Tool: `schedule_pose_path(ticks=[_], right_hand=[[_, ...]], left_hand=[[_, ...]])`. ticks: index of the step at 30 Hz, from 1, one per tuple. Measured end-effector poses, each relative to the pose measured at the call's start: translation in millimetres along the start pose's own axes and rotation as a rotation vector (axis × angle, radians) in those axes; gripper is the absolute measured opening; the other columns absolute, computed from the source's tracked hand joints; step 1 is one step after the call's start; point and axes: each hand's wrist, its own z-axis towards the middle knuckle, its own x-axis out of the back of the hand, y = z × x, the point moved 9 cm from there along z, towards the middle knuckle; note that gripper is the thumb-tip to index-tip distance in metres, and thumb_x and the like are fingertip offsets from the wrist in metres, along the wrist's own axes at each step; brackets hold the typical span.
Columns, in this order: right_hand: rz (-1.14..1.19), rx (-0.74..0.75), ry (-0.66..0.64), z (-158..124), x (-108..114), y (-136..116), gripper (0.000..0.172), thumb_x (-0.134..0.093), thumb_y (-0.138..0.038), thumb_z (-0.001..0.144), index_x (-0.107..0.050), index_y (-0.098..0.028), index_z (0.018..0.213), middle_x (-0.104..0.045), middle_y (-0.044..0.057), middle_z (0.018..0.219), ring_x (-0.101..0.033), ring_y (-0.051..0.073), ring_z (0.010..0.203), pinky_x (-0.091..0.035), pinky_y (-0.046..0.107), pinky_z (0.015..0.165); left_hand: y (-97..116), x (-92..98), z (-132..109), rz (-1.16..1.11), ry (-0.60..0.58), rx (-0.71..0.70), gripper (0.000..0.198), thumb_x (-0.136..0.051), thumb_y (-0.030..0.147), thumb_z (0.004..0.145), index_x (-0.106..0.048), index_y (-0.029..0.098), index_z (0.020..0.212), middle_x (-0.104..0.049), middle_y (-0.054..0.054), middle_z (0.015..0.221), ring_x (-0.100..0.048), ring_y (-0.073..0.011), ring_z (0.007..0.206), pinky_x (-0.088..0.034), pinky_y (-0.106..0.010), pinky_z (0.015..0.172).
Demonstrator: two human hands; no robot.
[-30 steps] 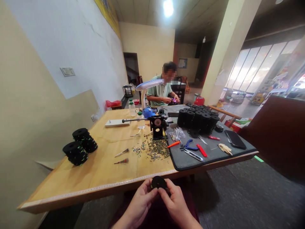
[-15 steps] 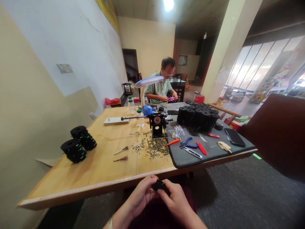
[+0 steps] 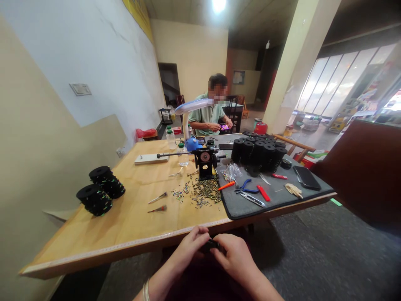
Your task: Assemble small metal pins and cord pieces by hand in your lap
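Observation:
Just off the table's front edge, over my lap, both hands hold a small dark object (image 3: 213,244). My left hand (image 3: 191,246) closes around its left side, the fingers bent over it. From the other side my right hand (image 3: 234,251) grips it, thumb underneath. Most of the object is covered, so its exact kind does not show. On the table beyond my hands lies a scatter of small brass-coloured pieces (image 3: 207,191), beside tiny coloured beads (image 3: 178,194). Behind them stands a black hand-cranked winder (image 3: 205,164) with a long rod.
Black spools (image 3: 94,200) stand at the left, and several more (image 3: 258,152) at the right. The grey mat (image 3: 238,211) carries pliers (image 3: 249,186), a utility knife (image 3: 252,199) and a phone (image 3: 306,178). Two brushes (image 3: 158,208) lie left. A co-worker (image 3: 200,117) sits opposite.
My hands have turned and closed further around the dark object, so less of it shows. The view has shifted slightly; the things on the table stay put.

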Motion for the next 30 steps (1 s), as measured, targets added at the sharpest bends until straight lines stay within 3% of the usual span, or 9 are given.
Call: schedule_pose_path(ticks=[4,11,18,24,30], right_hand=[[-0.119,0.039,-0.033,3,-2,-3,0.010,-0.059,-0.022,0.081,-0.061,-0.020,0.072,-0.065,0.001,0.067,-0.056,0.015,0.061,-0.028,0.024,0.054],[-0.114,0.021,-0.056,-1,-6,0,0.003,-0.064,-0.024,0.079,-0.064,-0.022,0.082,-0.066,-0.001,0.074,-0.059,0.015,0.068,-0.030,0.023,0.057],[-0.020,0.006,-0.047,6,-11,-2,0.007,-0.059,-0.021,0.081,-0.066,-0.021,0.079,-0.070,0.002,0.076,-0.060,0.016,0.068,-0.033,0.023,0.058],[0.406,-0.116,-0.018,2,-12,11,0.021,-0.062,-0.019,0.077,-0.063,-0.019,0.098,-0.066,-0.001,0.069,-0.059,0.014,0.061,-0.040,0.021,0.057],[0.530,-0.189,0.053,-3,-12,23,0.005,-0.059,-0.019,0.079,-0.063,-0.017,0.076,-0.067,0.000,0.065,-0.059,0.015,0.061,-0.043,0.023,0.059]], left_hand=[[18,-1.3,3,0.273,0.039,-0.156,0.030,-0.079,0.032,0.063,-0.064,0.015,0.083,-0.064,-0.002,0.075,-0.056,-0.0182,0.074,-0.041,-0.026,0.068],[-1,-17.0,-3,-0.009,-0.074,0.102,0.018,-0.064,0.026,0.070,-0.060,0.019,0.086,-0.061,0.002,0.079,-0.057,-0.0159,0.070,-0.043,-0.027,0.065],[8,-16.0,4,0.193,-0.082,-0.054,0.026,-0.072,0.032,0.068,-0.059,0.015,0.083,-0.063,0.000,0.074,-0.056,-0.0145,0.070,-0.043,-0.025,0.064],[-6,-9.0,0,-0.154,-0.022,0.102,0.017,-0.065,0.022,0.069,-0.058,0.017,0.084,-0.062,-0.001,0.080,-0.058,-0.0158,0.075,-0.051,-0.032,0.069],[-6,-10.2,-5,-0.314,-0.003,0.103,0.020,-0.063,0.018,0.070,-0.057,0.016,0.089,-0.069,-0.005,0.080,-0.064,-0.0174,0.073,-0.053,-0.035,0.072]])
